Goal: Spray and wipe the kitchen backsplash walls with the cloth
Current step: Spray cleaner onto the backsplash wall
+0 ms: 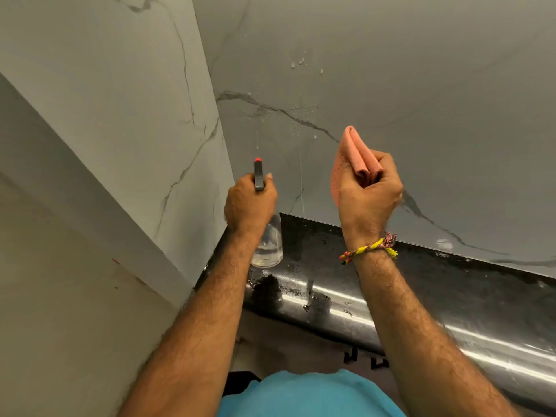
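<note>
While the left hand (251, 203) grasps the neck of the clear spray bottle (267, 242) at centre frame, its red-tipped nozzle (258, 160) points up toward the back backsplash wall (406, 70). The grip is clenched round the bottle head, with one fingertip showing beside the black sprayer body; whether the trigger is pressed cannot be told. The bottle appears to hold only a small amount of clear liquid near its base.

The right hand (370, 188), right of centre, grasps the folded pink cloth (353, 155). The grip is clenched on the lower folds, and the free end stands up above the knuckles. The cloth is held close to the back wall; contact cannot be confirmed. A braided yellow wristband (371, 248) sits on the right wrist.

Progress, judged from the surfaces:
- Spray droplets (301, 63) and thin run-down streaks lie on the back wall above and between the hands, so spraying of this section is done or under way.
- The droplets are unsmeared, so wiping of this section is left.
- The side wall (105, 100), at upper left of the frame, shows no droplets; it is probably not yet sprayed.

The black desk (391, 284) across the lower right of the frame carries wet patches and water marks.
</note>
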